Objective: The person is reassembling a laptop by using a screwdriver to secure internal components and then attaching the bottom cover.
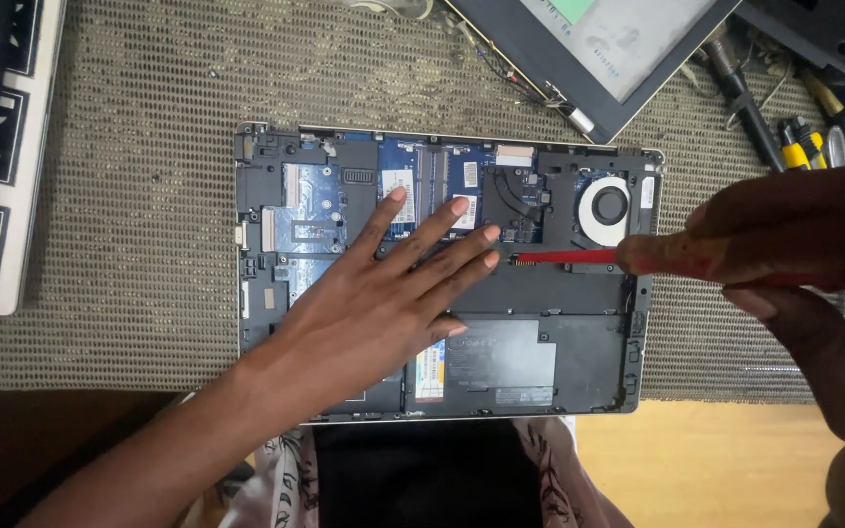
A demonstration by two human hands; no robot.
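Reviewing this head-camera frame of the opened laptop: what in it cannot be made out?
- Screwdriver tip: too small to tell which screw it meets.
- Screwdriver handle: covered by the right hand.
- Right hand: blurred, cut off by the right edge.
- Laptop parts under the left hand: hidden by the flat palm.
- Tools at top right: partly behind the right hand.

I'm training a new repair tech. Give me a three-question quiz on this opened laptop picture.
1. True or false: the left hand lies flat on the opened laptop.
2. What colour is the shaft of the screwdriver in the right hand?
3. The cooling fan sits at which corner in the picture: A upper right, B lower left, C lower right?

Key: 1 true; 2 red; 3 A.
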